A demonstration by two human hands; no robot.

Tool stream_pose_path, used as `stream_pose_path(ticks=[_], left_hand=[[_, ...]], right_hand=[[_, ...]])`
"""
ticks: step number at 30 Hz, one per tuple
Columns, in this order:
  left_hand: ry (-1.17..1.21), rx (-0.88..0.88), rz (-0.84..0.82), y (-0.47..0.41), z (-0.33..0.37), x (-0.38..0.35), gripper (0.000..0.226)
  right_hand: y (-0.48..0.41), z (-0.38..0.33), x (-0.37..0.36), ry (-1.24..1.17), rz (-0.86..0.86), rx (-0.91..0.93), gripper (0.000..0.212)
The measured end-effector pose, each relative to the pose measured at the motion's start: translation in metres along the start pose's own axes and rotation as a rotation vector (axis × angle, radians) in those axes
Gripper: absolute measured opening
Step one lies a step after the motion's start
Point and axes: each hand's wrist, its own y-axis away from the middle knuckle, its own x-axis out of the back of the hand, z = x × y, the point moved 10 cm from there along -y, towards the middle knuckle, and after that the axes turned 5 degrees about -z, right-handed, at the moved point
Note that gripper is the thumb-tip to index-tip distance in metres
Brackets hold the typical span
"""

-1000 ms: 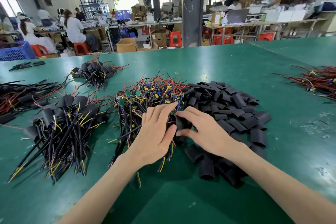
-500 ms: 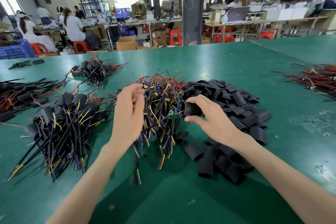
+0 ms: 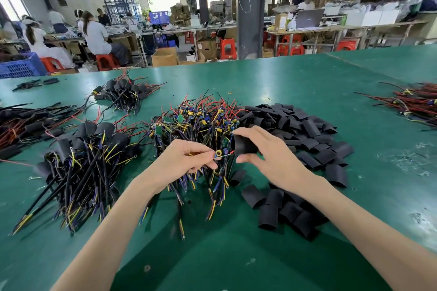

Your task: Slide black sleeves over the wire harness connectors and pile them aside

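Green worktop (image 3: 307, 82), busy factory floor behind. Just in front of the loose harness pile (image 3: 196, 123), my left grip (image 3: 184, 160) pinches a harness connector (image 3: 218, 153). My right grip (image 3: 272, 158) clasps a black sleeve (image 3: 244, 145) just beside it. I'd keep the sleeve's mouth open and the wires bunched straight.

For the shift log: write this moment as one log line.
phase: sleeving | left hand: pinches wire harness | right hand: holds black sleeve at harness tip, not yet on | sleeved pile: on left
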Motion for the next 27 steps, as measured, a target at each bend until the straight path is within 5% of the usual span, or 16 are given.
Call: stream_pose_path(ticks=[9,27], left_hand=[[-0.199,-0.199,0.252,0.005,0.024,0.012,0.026],[-0.219,-0.240,0.290,0.009,0.033,0.009,0.032]], right_hand=[[0.001,0.019,-0.011,0.059,-0.104,-0.109,0.051],[0.001,0.028,-0.016,-0.331,-0.168,-0.199,0.025]])
